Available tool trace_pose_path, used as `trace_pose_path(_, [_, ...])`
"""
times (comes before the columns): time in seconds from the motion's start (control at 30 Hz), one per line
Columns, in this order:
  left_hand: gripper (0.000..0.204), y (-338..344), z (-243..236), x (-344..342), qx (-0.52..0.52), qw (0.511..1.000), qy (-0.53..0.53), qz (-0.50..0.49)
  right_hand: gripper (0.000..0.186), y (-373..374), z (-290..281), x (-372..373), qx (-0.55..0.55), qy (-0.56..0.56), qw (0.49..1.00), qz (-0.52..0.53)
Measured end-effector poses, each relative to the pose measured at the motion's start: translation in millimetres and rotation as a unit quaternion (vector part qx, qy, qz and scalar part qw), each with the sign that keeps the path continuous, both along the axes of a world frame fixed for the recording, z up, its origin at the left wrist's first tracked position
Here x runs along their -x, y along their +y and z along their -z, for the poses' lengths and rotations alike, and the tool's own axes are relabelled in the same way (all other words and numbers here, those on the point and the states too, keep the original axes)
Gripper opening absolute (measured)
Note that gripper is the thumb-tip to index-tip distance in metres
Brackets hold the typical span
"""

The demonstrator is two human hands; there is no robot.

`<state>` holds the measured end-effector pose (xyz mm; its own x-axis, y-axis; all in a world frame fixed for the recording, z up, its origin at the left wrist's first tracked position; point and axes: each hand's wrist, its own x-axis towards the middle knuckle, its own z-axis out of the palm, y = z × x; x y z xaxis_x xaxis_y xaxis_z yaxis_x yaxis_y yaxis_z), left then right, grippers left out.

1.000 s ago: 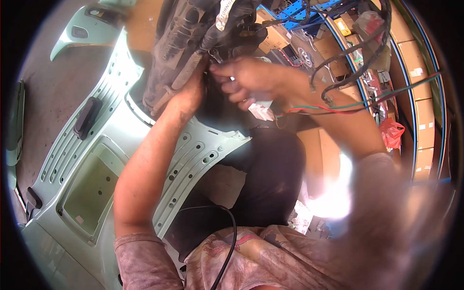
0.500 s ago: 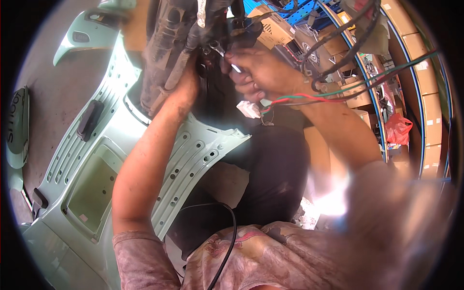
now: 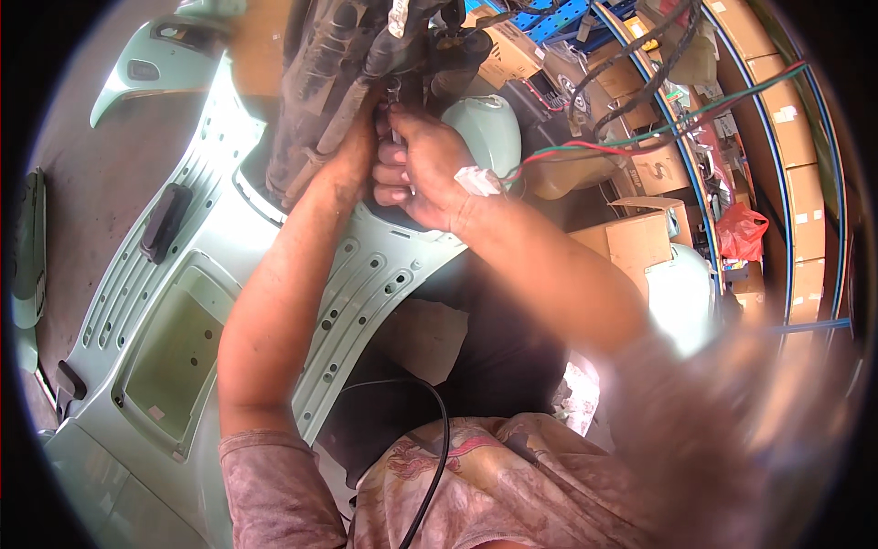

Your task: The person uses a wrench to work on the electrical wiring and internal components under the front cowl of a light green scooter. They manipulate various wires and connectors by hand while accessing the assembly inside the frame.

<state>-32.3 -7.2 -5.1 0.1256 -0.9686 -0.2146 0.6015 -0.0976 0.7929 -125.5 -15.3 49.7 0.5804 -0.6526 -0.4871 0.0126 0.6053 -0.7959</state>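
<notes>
Left hand (image 3: 358, 157) and right hand (image 3: 430, 174) at grimy machinery (image 3: 320, 101), twelve o'clock.
Right fingers clamp a metal tool (image 3: 397, 137); left fingers hidden, cannot tell.

Two hands (image 3: 422, 172) (image 3: 364, 133) — one white connector (image 3: 478, 181)

From the person's head, one wide, round view looks down past the shirt (image 3: 512, 476) at the left hand (image 3: 360, 154) and right hand (image 3: 422, 169), quite near, by the pale green panel (image 3: 208, 229), with brown boxes (image 3: 803, 215) farther off to that panel's right.
</notes>
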Motion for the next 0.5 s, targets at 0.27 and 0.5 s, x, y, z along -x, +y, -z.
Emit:
trace_pose_path(0.27, [0.033,0.2,2.3,10.8,0.138,0.985,0.034,-0.095,0.029,-33.6,-21.7,5.9,0.052,0.233,0.949,-0.206])
trace_pose_path(0.5, [0.037,-0.9,8.6,10.4,0.206,0.949,-0.157,-0.179,0.032,-123.0,-78.8,4.8,0.063,0.407,0.734,-0.539])
